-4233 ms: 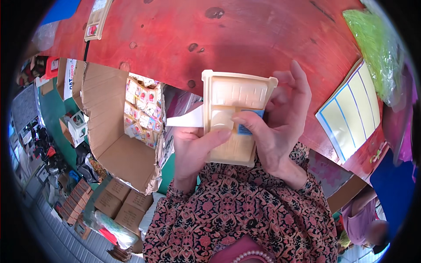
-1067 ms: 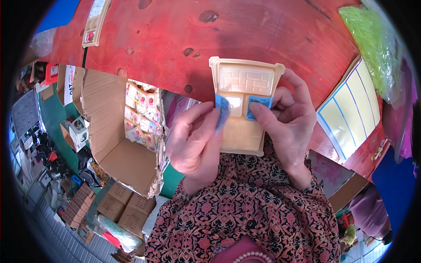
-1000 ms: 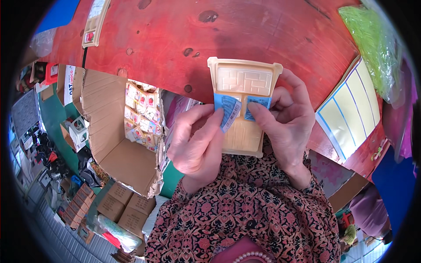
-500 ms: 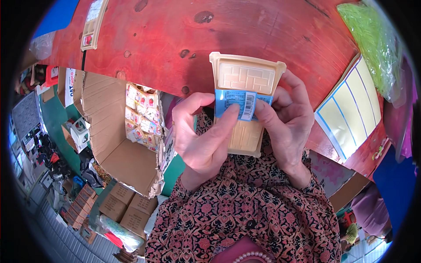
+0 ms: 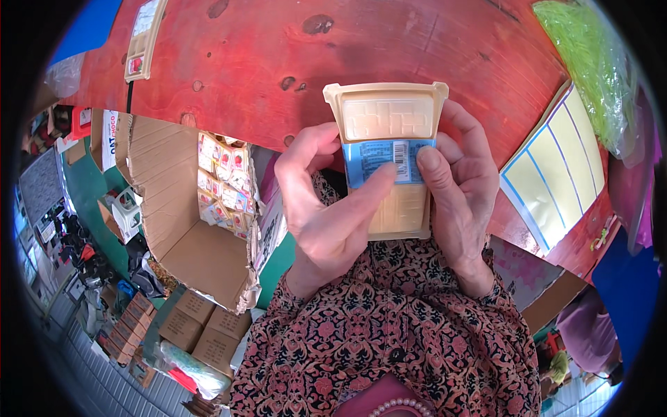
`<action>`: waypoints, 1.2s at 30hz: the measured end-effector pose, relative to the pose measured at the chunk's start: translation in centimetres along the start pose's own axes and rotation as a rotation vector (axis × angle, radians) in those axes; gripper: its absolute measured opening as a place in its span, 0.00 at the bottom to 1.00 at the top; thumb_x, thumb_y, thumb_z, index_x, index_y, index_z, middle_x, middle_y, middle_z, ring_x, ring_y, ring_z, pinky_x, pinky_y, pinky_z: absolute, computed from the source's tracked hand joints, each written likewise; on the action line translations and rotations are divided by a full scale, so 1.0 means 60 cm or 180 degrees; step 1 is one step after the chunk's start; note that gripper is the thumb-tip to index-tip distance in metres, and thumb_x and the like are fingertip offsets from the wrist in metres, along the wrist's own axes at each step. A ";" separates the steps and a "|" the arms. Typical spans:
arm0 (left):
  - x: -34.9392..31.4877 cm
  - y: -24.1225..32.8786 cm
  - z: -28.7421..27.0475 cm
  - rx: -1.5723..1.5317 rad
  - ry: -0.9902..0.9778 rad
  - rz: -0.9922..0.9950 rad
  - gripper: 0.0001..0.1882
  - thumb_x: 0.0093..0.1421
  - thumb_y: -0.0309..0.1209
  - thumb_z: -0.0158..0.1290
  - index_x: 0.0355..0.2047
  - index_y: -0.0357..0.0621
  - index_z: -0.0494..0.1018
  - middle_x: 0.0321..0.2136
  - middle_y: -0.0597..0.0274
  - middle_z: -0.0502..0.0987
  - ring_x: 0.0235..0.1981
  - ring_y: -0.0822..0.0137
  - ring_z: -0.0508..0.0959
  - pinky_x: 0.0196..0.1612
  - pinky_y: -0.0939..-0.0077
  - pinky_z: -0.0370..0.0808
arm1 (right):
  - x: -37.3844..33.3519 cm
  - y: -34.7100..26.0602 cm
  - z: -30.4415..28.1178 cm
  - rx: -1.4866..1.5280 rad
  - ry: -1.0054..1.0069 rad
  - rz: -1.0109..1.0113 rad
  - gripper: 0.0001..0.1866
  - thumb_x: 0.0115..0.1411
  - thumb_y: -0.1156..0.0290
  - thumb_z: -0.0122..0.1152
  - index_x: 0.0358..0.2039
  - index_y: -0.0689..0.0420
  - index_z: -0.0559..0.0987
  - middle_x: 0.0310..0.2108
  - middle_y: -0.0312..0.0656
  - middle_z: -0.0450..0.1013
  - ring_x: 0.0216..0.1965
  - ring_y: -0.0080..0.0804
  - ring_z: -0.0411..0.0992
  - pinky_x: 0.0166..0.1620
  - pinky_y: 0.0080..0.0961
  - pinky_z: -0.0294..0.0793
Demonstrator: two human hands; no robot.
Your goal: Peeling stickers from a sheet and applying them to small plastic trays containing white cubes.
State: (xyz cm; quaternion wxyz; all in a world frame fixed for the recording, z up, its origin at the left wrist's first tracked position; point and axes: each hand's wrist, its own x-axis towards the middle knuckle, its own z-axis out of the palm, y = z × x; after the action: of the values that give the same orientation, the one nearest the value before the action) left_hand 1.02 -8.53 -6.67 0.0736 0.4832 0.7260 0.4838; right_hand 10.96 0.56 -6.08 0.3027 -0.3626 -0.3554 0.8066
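Between my two hands is a cream plastic tray (image 5: 389,115) with its ribbed underside facing me. Around its middle lies a blue label (image 5: 368,153) with a barcode. My left hand (image 5: 326,198) is curled at the tray's left edge, its thumb pressing on the label beside the barcode. My right hand (image 5: 462,187) grips the right edge, with the thumb on the label's right end and the fingers behind. The tray's front side is hidden from me.
On the red wooden table (image 5: 257,69) lie a similar tray (image 5: 142,42) at the far left, pale yellow sheets with blue lines (image 5: 559,167), and green plastic film (image 5: 583,62). An open cardboard box (image 5: 167,201) with several packed trays (image 5: 226,181) stands at the left.
The tray has turned upright and shifted slightly left. My left thumb has slid right toward the barcode, while my right thumb has moved to the label's right edge.
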 end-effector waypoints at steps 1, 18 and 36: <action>-0.001 0.002 -0.001 0.0025 -0.0019 0.0005 0.12 0.42 0.20 0.58 0.30 0.44 0.80 0.45 0.48 0.65 0.43 0.55 0.69 0.37 0.71 0.70 | 0.000 0.000 0.001 0.0016 -0.0003 -0.0034 0.24 0.61 0.76 0.51 0.56 0.65 0.57 0.36 0.45 0.74 0.38 0.24 0.72 0.42 0.19 0.71; 0.008 0.036 -0.019 0.1157 -0.0988 0.0254 0.15 0.43 0.29 0.57 0.35 0.49 0.79 0.51 0.60 0.70 0.53 0.52 0.64 0.57 0.50 0.53 | 0.003 0.001 0.001 -0.0040 0.0073 -0.0045 0.24 0.61 0.76 0.52 0.56 0.65 0.57 0.35 0.44 0.74 0.36 0.22 0.71 0.40 0.17 0.71; 0.043 0.020 -0.092 0.0559 -0.2861 0.0860 0.60 0.39 0.74 0.36 0.57 0.32 0.57 0.61 0.51 0.53 0.65 0.57 0.49 0.61 0.45 0.35 | -0.009 -0.015 -0.009 0.0103 -0.0063 0.0534 0.24 0.58 0.79 0.53 0.54 0.65 0.60 0.38 0.47 0.73 0.39 0.26 0.72 0.43 0.20 0.71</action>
State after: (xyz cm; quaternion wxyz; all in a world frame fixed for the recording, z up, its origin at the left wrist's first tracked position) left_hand -2.73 -9.96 -1.95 0.2756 0.7391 0.5910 0.1689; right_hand 11.89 0.87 -5.47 0.2363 -0.3781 -0.3137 0.8383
